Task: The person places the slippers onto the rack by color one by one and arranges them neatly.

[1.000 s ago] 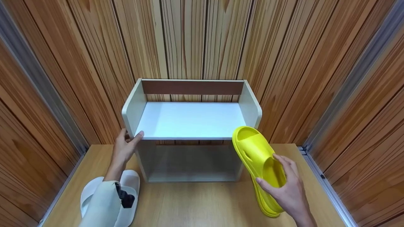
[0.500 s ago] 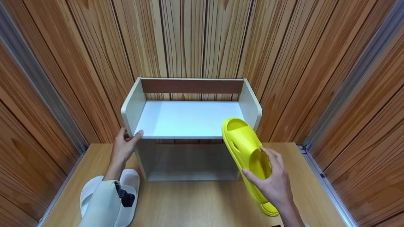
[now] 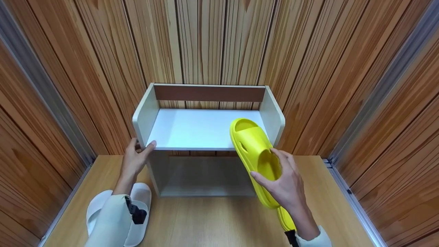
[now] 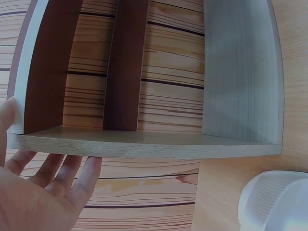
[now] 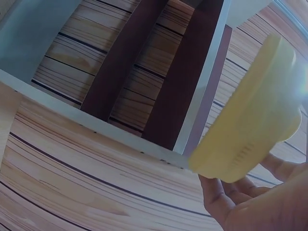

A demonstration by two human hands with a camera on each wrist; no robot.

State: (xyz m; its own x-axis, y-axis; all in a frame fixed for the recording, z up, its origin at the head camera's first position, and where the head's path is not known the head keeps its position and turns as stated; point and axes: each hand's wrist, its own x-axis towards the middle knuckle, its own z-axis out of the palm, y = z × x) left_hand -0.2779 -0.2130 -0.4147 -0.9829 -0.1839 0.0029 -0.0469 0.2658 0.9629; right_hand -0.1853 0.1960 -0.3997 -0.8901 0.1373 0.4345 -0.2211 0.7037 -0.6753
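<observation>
A small two-tier shoe rack [image 3: 195, 128] with pale side panels stands against the wood-panelled wall. At its left front corner, my left hand [image 3: 135, 160] grips the side panel, thumb on the upper board's front edge. The left wrist view shows its fingers [image 4: 86, 175] on the panel's outer face. My right hand [image 3: 286, 183] holds a yellow slipper [image 3: 252, 139] by the heel end, thumb on one side and fingers on the other. The slipper is raised and tilted, its toe over the upper board's right part. A second yellow slipper [image 3: 286, 219] lies on the floor, partly hidden beneath.
To the left, a pair of white slippers [image 3: 140, 195] lies on the wooden floor [image 3: 192, 223], partly covered by my left sleeve [image 3: 111, 219]. Wood-panelled walls [image 3: 65, 85] close in on both sides, with metal strips [image 3: 349, 192] along the corners.
My right hand has carried the yellow slipper left and upward, from beside the rack to over the upper board. The second yellow slipper shows more on the floor. My left hand has stayed put.
</observation>
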